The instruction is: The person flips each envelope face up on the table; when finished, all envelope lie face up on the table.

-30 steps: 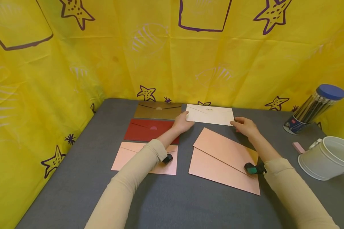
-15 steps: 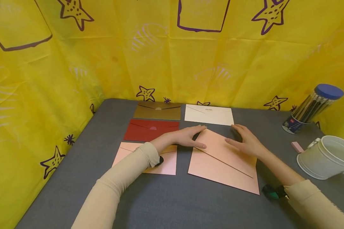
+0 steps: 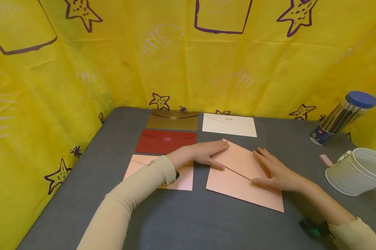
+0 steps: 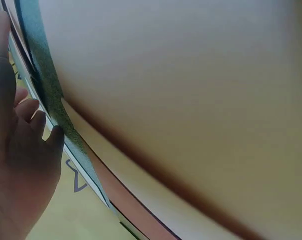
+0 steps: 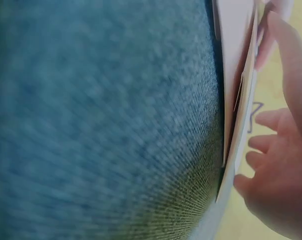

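Note:
A large pink envelope [image 3: 238, 187] lies askew on the dark grey table, its long flap folded down. My left hand [image 3: 208, 152] is at its left corner, fingers straight over the flap and thumb apart near the flap's edge. Over the envelope's right side is my right hand [image 3: 277, 172], fingers outstretched, thumb tip at the flap edge. In the left wrist view, the fingers of my left hand [image 4: 31, 145] are spread along the far side of the paper edges. The right wrist view shows my right hand [image 5: 280, 150] with its thumb near the envelope edge.
Left of the large envelope, a brown envelope [image 3: 161, 123], a red envelope [image 3: 153, 142] and a smaller pink envelope [image 3: 138, 168] form a column. A white envelope [image 3: 228, 125] lies behind. At right stand a pencil tub [image 3: 341, 118], a small pink block [image 3: 325, 160] and a white bucket [image 3: 350, 177].
Both hands have let go of the white envelope, which stays at the back. They have come nearer to me, onto the large pink envelope, the right hand moving farther than the left.

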### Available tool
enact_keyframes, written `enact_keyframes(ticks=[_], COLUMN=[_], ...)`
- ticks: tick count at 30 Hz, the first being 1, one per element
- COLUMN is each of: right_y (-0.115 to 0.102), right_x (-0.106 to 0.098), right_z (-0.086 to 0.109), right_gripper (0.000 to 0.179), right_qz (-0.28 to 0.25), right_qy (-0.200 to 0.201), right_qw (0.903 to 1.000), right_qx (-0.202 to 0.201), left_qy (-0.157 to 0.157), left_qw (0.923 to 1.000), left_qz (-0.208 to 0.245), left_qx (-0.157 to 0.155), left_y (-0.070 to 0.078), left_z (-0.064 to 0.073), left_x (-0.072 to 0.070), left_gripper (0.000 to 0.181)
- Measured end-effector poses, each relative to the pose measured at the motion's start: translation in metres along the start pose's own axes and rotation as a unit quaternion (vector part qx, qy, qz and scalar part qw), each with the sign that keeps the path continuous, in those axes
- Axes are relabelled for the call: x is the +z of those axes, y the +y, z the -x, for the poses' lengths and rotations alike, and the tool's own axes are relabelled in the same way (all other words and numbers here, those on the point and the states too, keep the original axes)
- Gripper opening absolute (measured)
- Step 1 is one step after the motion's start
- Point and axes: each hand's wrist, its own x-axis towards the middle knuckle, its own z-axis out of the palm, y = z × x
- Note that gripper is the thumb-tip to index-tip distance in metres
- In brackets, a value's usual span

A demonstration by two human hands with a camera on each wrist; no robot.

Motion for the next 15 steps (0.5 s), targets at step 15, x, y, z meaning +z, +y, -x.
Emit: enact_keyframes(ticks=[15], right_y=[-0.0006], right_x=[-0.0012], right_z=[0.0104], right_gripper=[0.107], right_qz=[0.026], right_qy=[-0.034], right_qw=[0.9983], right_qx=[0.040], left_qy=[0.008], left_qw=[0.9991], left_qz=[-0.040], left_qx=[-0.013], left_y=[-0.0015], left_z=[-0.0012], left_x=[0.0033], left_gripper=[0.089])
